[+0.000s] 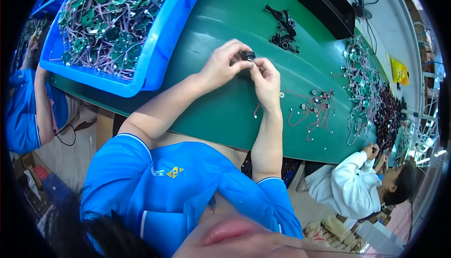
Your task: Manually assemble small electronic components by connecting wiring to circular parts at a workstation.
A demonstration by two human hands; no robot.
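Observation:
Above the green table, my left hand [224, 64] pinches a small black round part [248, 55] between thumb and fingers. My right hand [266, 80] meets it there, its thumb and fingertips closed at the part's lower side. What the right fingertips grip is too small and covered to name. A thin red wire [257, 108] with a white plug end shows beside my right wrist; its upper run is hidden behind the hand. To the right lies a loose group of red-and-black wires with small round pieces [320, 102].
A blue bin [148, 65] heaped with green circuit boards and wires stands left. Black parts [283, 30] and a black box [327, 7] lie toward the far side. More boards [361, 79] pile at right, near a co-worker in a white top [345, 187]. Another person sits far left.

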